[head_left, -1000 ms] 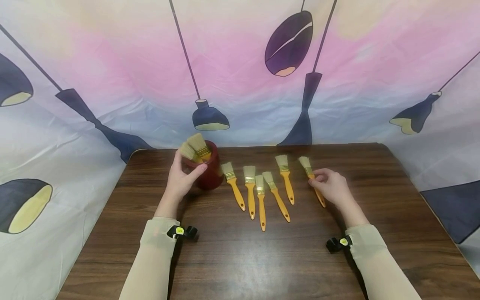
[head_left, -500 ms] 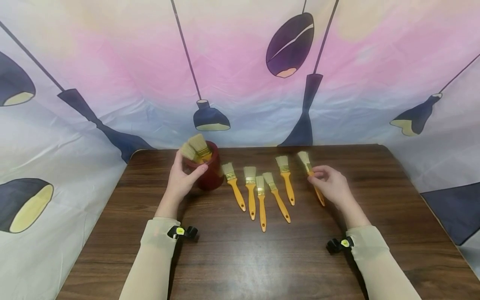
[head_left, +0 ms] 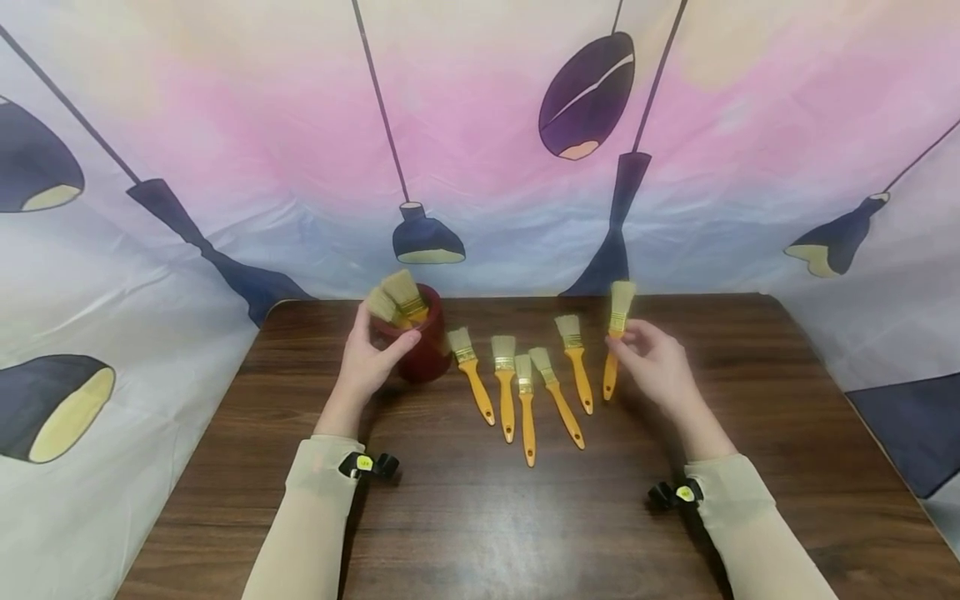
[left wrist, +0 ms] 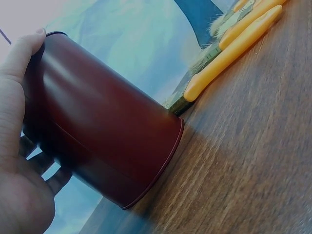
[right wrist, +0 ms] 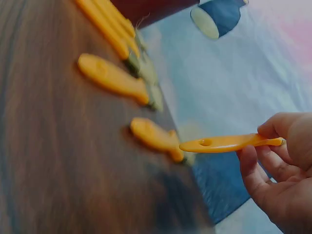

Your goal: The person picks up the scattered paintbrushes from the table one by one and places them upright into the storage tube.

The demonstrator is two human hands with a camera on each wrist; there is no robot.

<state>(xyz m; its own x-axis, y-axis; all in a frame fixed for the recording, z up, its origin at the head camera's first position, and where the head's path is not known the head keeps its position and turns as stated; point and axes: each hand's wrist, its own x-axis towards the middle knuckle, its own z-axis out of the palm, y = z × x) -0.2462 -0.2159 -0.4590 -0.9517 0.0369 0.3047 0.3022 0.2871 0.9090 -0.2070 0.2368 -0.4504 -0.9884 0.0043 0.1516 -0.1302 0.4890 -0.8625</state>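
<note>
My left hand grips a dark red cylindrical cup, thumb on the near side of its rim and the other fingers round the far side. Two paintbrushes stand in the cup, bristles up and leaning left. In the left wrist view the cup's base stands at the table surface. My right hand pinches a paintbrush with a yellow handle, bristles up. The right wrist view shows that handle raised off the table between thumb and fingers.
Several more yellow-handled paintbrushes lie in a loose row between the cup and my right hand, bristles toward the back. The brown wooden table ends at a cloth backdrop printed with hanging lamps.
My right hand has lifted the paintbrush off the table and turned it more upright, shifting slightly toward the back. My left hand still holds the cup in place.
</note>
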